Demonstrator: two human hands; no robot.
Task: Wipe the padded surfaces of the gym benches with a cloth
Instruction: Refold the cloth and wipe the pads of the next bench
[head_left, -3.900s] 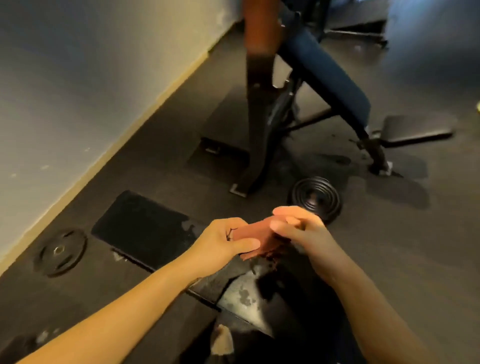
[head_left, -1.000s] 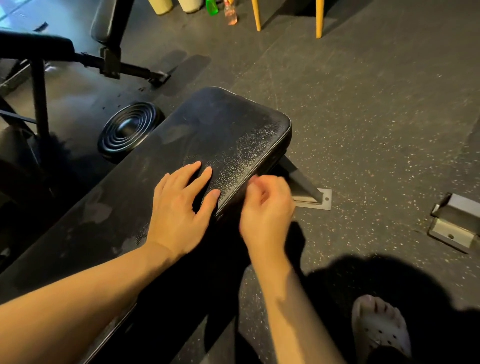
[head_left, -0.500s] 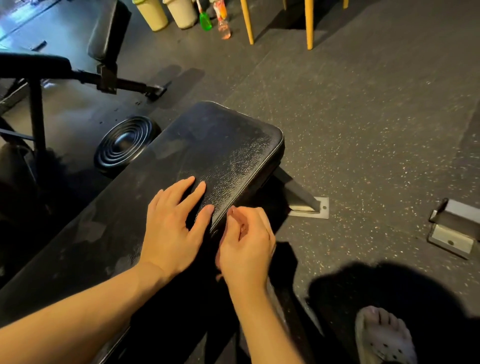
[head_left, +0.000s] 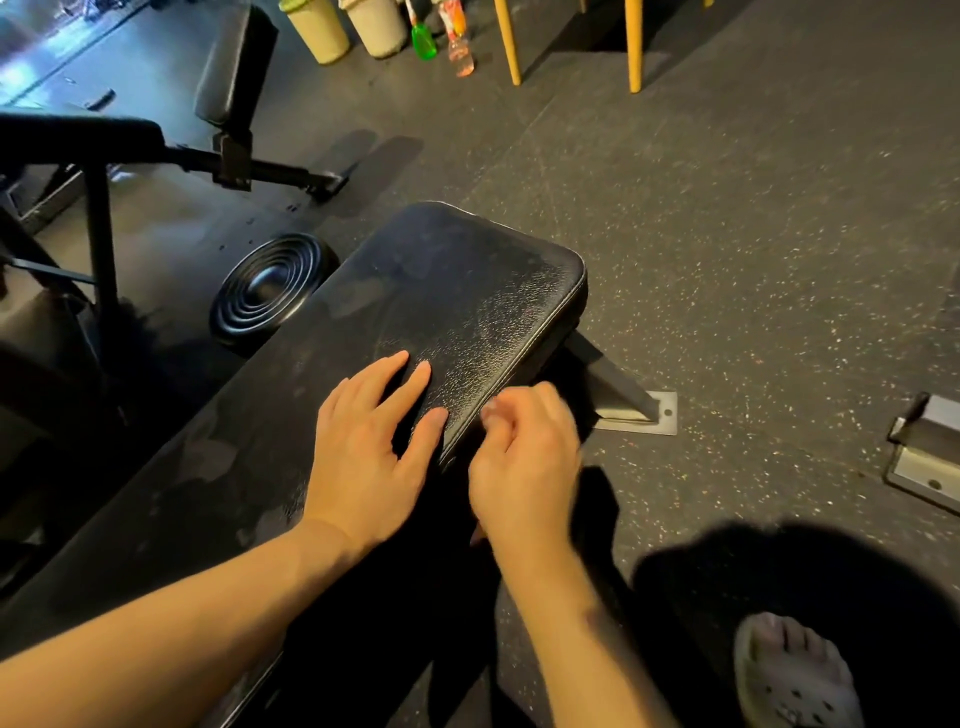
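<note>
Left hand (head_left: 371, 452) is flat on the bench pad (head_left: 467, 291), fingers straight and spread, pressing down close to the pad's right edge. Right hand (head_left: 524, 462) is just off that same edge with its fingers curled in against the pad's side wall. It's motion-blurred though, so I honestly can't tell if there's anything bunched up in it. No cloth visible anywhere, which is the weird part. The pad's far end looks scuffed and dusty-grey.

My read: this is the side-edge pass on this pad, with the left hand steadying. The next move needs the cloth flat against the vinyl, run along the edge toward the pad's far end, then across the top. Left of the pad there's a weight plate (head_left: 270, 286) on the floor, and well beyond the far end a green spray bottle (head_left: 423, 39).
</note>
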